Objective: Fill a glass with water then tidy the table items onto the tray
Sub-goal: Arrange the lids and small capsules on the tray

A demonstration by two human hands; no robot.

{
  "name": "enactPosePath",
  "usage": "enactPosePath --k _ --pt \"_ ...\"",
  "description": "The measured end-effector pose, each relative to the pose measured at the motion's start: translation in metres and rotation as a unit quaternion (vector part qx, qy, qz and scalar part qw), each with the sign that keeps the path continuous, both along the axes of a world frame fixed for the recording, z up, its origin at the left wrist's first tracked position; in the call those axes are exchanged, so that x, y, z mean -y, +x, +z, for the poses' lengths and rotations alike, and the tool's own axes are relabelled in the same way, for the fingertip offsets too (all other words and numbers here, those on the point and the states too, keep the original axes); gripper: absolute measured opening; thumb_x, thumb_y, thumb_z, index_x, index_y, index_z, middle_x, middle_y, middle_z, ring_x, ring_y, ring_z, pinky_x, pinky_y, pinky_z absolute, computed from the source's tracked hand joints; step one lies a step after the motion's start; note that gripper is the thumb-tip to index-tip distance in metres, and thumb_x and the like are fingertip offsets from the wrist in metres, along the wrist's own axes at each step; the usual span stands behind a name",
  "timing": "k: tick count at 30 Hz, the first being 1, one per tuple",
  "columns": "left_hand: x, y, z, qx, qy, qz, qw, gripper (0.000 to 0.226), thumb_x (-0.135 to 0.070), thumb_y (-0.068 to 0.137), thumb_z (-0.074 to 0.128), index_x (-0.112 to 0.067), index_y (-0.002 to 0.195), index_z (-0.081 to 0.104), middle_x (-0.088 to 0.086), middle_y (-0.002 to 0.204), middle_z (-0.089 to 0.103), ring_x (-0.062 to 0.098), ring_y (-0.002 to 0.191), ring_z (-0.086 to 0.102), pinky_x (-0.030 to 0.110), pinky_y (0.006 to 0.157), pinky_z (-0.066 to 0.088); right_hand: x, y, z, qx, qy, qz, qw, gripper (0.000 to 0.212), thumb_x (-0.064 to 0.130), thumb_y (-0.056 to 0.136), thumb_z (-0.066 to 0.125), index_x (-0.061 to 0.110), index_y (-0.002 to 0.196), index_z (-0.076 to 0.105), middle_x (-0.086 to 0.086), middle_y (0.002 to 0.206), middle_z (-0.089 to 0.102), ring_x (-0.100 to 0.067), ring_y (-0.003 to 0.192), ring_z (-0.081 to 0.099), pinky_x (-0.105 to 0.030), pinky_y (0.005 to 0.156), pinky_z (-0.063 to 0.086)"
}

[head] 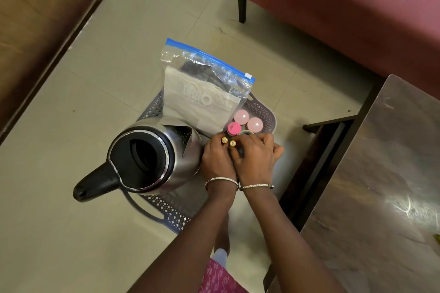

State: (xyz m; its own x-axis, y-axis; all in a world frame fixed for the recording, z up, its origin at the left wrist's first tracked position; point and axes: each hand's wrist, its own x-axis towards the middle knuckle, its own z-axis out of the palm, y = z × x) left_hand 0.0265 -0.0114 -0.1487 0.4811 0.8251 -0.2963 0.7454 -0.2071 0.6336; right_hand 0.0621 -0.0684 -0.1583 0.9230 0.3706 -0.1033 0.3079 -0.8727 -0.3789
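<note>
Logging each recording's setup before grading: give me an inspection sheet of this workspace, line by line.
Surface: perforated tray; what bears it is hidden.
Job's things: kettle, zip bag, two pink balls and pink-capped bottle on the tray; no glass seen.
Clutter: nothing seen.
Hands: left hand and right hand pressed together, fingers curled round two batteries.
Cables: nothing seen.
Surroundings: tiled floor, dark table at right, red seat beyond, wooden furniture at left.
</note>
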Motion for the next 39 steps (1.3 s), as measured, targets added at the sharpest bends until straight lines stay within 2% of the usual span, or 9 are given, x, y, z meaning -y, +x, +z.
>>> enactPosePath --k 15,31,39 --pt "0.0 0.001 -0.002 0.019 0.011 0.012 1.0 0.023 0.001 0.083 0.059 -0.002 0.104 0.067 0.02 0.097 0.069 0.036 0.092 0.062 0.029 0.072 0.034 0.0 0.0 0.001 0.013 -0.005 0.013 1.0 0.01 0.032 0.073 0.076 0.025 0.076 0.07 0.012 0.071 0.067 -0.016 0.088 0.054 -0.029 0.07 0.008" --pt "0.004 -0.005 -0.003 0.004 0.012 0.04 0.999 0.024 -0.004 0.086 0.06 -0.008 0.107 0.068 0.013 0.099 0.072 0.032 0.094 0.064 0.027 0.074 0.037 0.001 0.0 0.0 -0.003 -0.002 0.023 1.0 0.01 0.029 0.075 0.074 0.022 0.08 0.069 0.007 0.083 0.065 -0.023 0.094 0.053 -0.031 0.071 0.013" --pt "0.004 -0.013 0.0 0.013 0.012 0.027 0.999 0.025 -0.003 0.085 0.06 -0.005 0.109 0.067 0.015 0.101 0.071 0.031 0.095 0.065 0.029 0.077 0.039 0.002 -0.001 0.004 -0.019 0.006 0.019 1.0 0.014 0.027 0.076 0.073 0.02 0.087 0.07 0.004 0.093 0.066 -0.023 0.098 0.049 -0.029 0.071 0.009"
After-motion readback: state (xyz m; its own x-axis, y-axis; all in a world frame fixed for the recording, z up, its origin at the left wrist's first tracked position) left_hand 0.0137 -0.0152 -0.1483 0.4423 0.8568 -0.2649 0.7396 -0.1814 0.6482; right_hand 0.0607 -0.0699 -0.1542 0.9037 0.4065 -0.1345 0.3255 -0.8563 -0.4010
